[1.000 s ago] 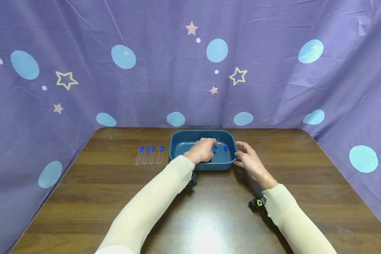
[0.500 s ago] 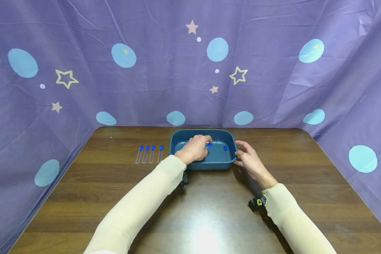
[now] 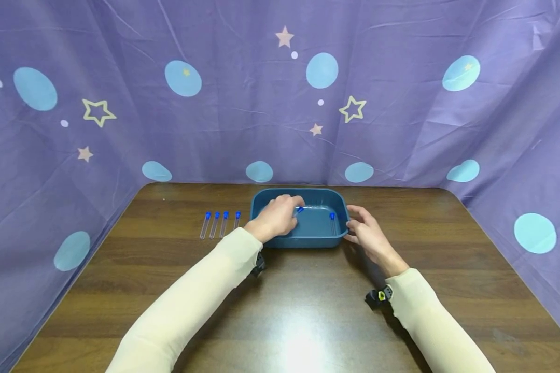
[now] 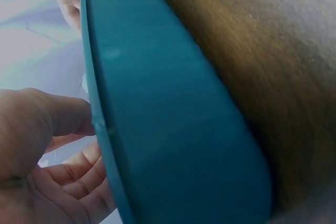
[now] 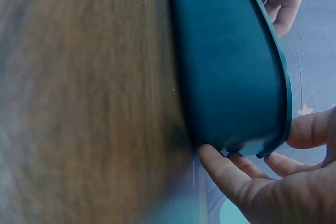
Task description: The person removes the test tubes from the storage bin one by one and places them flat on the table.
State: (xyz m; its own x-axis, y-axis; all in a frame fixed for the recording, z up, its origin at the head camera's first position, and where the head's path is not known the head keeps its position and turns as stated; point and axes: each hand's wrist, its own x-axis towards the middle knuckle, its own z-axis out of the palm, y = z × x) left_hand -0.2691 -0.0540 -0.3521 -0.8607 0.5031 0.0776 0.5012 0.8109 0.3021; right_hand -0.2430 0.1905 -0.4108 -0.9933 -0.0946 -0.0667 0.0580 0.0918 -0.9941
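Note:
My left hand reaches over the near rim of a dark blue plastic tray and pinches a clear test tube with a blue cap. The fingers hide most of this tube, and in the left wrist view the tray wall hides it. A second capped test tube lies in the tray near its right end. At that end my right hand holds the tray, thumb at the rim and fingers against the outer wall. Left of the tray, several more blue-capped test tubes lie in a row.
All of this stands on a brown wooden table, the tray near its far edge. A purple curtain with stars and dots hangs behind and at both sides. A small black device is strapped to the right wrist.
My left hand has moved left inside the tray with the test tube between its fingers, away from the tube lying at the right. The right hand stays at the tray's right end.

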